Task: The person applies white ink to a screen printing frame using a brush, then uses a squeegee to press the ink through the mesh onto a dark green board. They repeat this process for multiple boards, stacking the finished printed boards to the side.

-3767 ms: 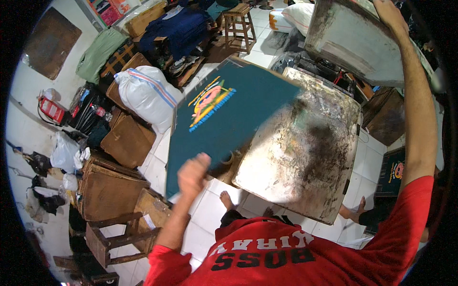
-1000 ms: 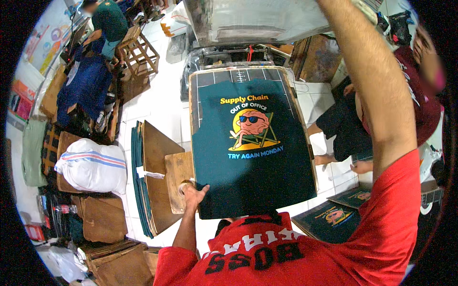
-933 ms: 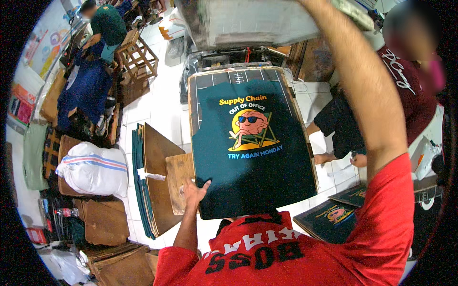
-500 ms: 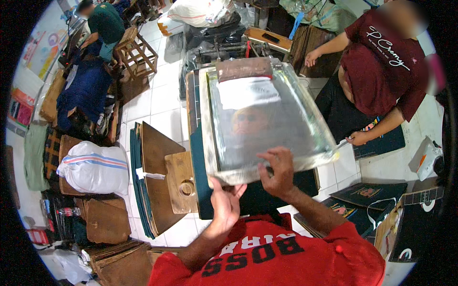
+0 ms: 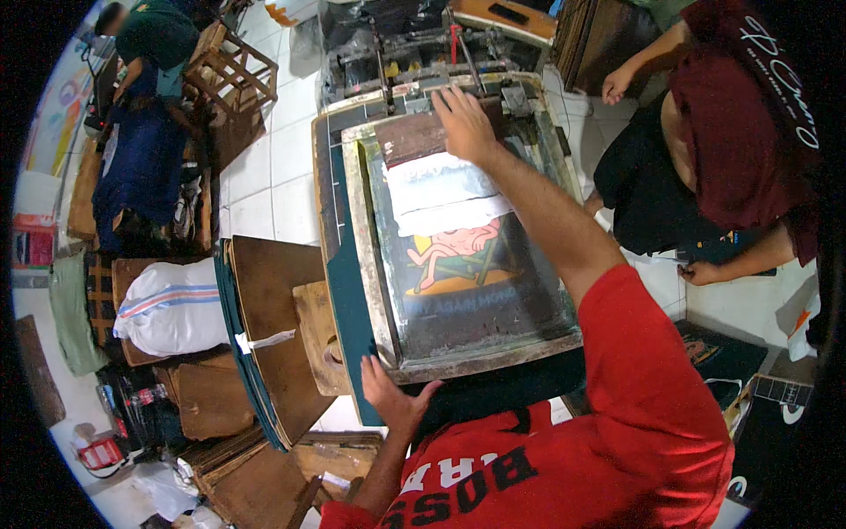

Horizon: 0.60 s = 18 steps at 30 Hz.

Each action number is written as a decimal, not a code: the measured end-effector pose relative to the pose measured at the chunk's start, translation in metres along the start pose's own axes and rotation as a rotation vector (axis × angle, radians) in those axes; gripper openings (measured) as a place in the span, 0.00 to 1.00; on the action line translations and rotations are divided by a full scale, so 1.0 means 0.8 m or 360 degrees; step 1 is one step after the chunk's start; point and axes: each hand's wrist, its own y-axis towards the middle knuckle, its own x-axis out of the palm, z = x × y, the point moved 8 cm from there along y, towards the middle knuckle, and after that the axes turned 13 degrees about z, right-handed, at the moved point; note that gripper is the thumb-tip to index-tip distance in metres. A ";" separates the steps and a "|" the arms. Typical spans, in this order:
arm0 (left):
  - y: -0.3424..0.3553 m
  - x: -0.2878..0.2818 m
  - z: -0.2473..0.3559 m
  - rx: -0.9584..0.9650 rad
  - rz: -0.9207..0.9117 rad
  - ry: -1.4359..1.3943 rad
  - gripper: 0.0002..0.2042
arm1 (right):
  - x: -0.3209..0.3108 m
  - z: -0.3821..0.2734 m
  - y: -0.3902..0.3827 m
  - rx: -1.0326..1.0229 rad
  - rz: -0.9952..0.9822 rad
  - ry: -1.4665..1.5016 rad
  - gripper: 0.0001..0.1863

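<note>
In front of me a wooden-framed printing screen [image 5: 388,264] lies flat over dark green fabric [image 5: 480,401]. A colourful figure on a green deck chair [image 5: 463,256] shows through its mesh. Across the far end of the screen rests a brown squeegee [image 5: 401,141], with a white patch [image 5: 441,189] just nearer. My right hand [image 5: 464,125] reaches over the screen, fingers spread at the squeegee's far edge; a firm grip does not show. My left hand [image 5: 394,394] is at the frame's near left corner, thumb stretched out and fingers apart, holding nothing.
Metal hinge rods [image 5: 383,70] stand behind the screen. At right is a co-worker in a maroon shirt [image 5: 740,132]; another person [image 5: 154,44] bends at far left. Brown boards [image 5: 282,339], a white sack [image 5: 172,309] and a wooden stool [image 5: 229,75] stand left.
The screen has come down from a tilted, raised position to lie flat. My right hand has moved from its near edge to the far squeegee. My left hand has let go of the near left corner.
</note>
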 end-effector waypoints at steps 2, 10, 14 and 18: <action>0.005 0.028 0.007 0.0052 -0.0199 0.0190 0.72 | 0.049 0.010 0.002 0.0126 -0.0530 0.0086 0.32; 0.000 0.061 -0.006 -0.0043 -0.0341 0.0216 0.78 | -0.002 0.003 -0.010 0.0208 -0.0586 0.0451 0.20; -0.004 0.063 -0.009 -0.0072 -0.0346 0.0092 0.78 | -0.057 -0.023 -0.055 0.0269 -0.0555 0.0366 0.18; -0.003 0.064 -0.011 -0.0084 -0.0376 0.0062 0.78 | -0.096 -0.046 -0.083 0.0260 -0.0483 0.0304 0.18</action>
